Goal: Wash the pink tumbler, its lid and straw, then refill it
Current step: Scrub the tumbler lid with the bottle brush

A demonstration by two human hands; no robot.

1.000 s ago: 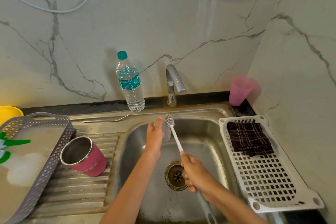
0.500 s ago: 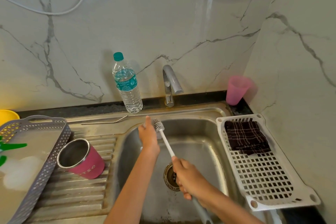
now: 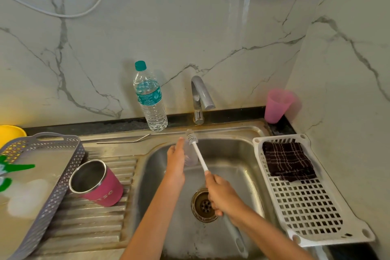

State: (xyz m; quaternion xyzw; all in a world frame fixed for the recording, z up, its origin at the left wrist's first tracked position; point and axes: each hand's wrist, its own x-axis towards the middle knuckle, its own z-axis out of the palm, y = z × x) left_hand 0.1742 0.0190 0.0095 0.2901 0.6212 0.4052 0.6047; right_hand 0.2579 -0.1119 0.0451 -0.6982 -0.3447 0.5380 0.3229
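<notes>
The steel sink (image 3: 236,154) takes up most of the desk, with its ribbed drainboard (image 3: 90,224) running off to the left. A white slotted rack (image 3: 312,207) sits along the sink's right edge with a dark checked cloth (image 3: 288,161) folded at its far end. A grey basket (image 3: 52,200) sits on the left side of the drainboard. The pink tumbler (image 3: 103,190) lies on its side on the ribs, just beside that basket, with its open mouth turned towards it. Against the marble wall stand a water bottle (image 3: 150,99), the tap (image 3: 200,97) and, in the corner, a pink cup (image 3: 277,105).

Over the basin, the left hand (image 3: 176,162) holds the clear lid (image 3: 191,157) up on edge. The right hand (image 3: 221,194) is wrapped around the white handle of a brush (image 3: 199,154), whose bristled tip reaches just past the lid's top. The metal straw (image 3: 122,142) lies flat on the sink's back rim, left of the hands.
</notes>
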